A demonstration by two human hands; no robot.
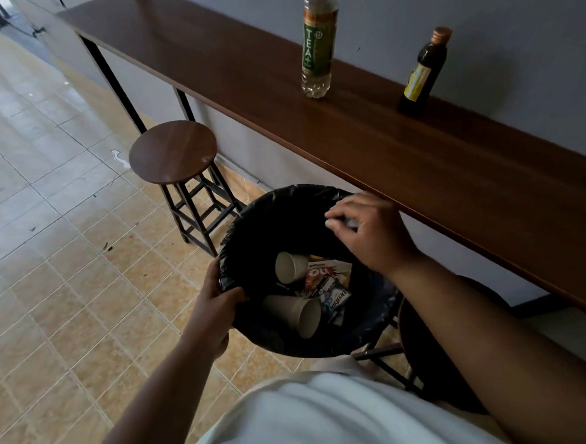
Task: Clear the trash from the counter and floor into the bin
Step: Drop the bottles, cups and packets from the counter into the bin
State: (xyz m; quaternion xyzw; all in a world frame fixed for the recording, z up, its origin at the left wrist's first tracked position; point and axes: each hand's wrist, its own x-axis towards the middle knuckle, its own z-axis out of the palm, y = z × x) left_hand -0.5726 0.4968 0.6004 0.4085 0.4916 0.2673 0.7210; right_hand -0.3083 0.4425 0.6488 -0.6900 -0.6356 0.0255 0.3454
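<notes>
A round bin [250, 224] lined with a black bag is held up beside the wooden counter [435, 165]. My left hand [218, 305] grips its near-left rim. Over the bin's far-right side hovers my right hand [367, 231], fingers loosely curled, with a small pale thing between the fingertips that I cannot make out. Inside the bin lie two paper cups [292, 266] [299, 312] and some wrappers [326, 281]. A tea bottle [318, 41] and a small dark bottle [424, 71] stand upright on the counter.
A round wooden stool [173, 152] stands left of the bin, under the counter's edge. A second dark stool [430, 350] is partly hidden under my right forearm. The tiled floor [43, 202] stretches to the left, with small dark specks on it.
</notes>
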